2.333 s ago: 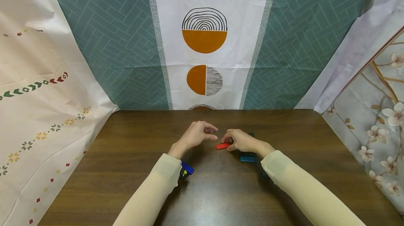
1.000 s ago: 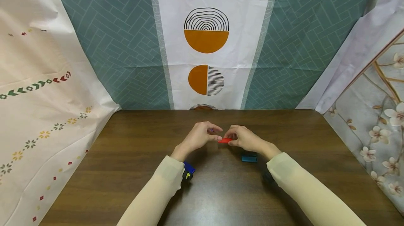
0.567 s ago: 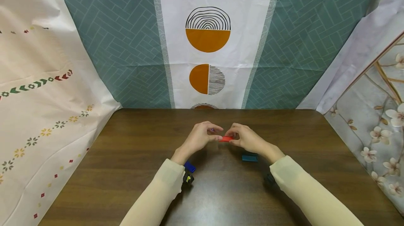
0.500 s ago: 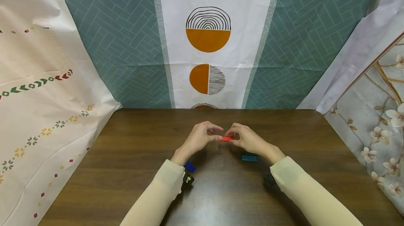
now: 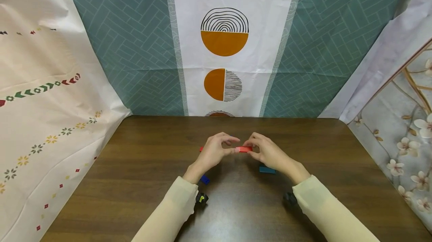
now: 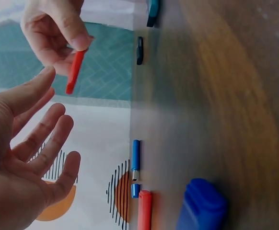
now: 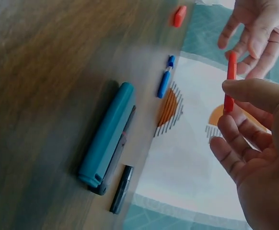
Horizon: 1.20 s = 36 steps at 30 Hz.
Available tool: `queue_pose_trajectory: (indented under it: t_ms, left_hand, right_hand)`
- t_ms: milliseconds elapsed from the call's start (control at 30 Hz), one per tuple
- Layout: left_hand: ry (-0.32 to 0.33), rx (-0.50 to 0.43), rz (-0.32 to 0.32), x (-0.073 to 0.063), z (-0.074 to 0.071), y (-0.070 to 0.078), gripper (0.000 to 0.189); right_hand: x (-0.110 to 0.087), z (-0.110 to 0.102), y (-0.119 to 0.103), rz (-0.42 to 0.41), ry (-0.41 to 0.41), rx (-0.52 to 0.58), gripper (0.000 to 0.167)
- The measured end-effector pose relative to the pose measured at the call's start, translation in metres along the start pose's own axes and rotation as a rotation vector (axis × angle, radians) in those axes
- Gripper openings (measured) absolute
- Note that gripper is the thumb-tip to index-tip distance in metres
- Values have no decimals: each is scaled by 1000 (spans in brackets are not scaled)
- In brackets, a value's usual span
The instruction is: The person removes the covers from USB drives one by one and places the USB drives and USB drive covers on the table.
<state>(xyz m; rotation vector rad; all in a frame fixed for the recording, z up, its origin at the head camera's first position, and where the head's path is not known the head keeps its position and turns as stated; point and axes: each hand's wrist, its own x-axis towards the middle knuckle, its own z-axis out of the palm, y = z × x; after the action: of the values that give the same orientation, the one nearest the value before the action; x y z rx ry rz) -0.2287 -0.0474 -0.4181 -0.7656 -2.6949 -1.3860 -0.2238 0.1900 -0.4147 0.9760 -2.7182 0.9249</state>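
My right hand [image 5: 271,155] pinches a slim flat red stick [image 5: 245,149] between thumb and fingers, above the table. Fine ridges show on its far end in the right wrist view; its exact kind is unclear. My left hand [image 5: 212,152] faces it with thumb and fingers spread. Seen from the head, the left thumb overlaps the stick's end, but in the left wrist view a gap separates thumb and stick [image 6: 74,74]. On the table lie a blue stick [image 7: 163,84] with a silver tip and a separate blue cap [image 7: 171,61].
Another red piece [image 7: 180,17] lies beyond the blue cap. A teal stapler-like object [image 7: 107,134] and a small black stick [image 7: 121,189] lie near my right hand. A blue block-shaped object [image 6: 202,206] lies below my left hand. Patterned cloth [image 5: 219,47] hangs behind the table [image 5: 135,182].
My right hand has carried the red stick up and slightly away from the table's front, towards the left hand. The left hand has shifted slightly right, uncovering a red piece behind it.
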Motion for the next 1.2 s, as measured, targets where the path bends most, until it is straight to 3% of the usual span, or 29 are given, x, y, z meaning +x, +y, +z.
queue_pose_trajectory:
  t_ms: [600, 867, 1200]
  left_hand:
    - [8, -24, 40, -11, 7, 2, 33]
    - [14, -24, 20, -12, 9, 2, 35]
    - [35, -32, 30, -13, 10, 1, 31]
  right_hand:
    - [-15, 1, -14, -86, 116, -81, 25]
    - [-16, 4, -17, -157, 159, -133, 28]
    - [-17, 7, -20, -167, 198, -185, 30]
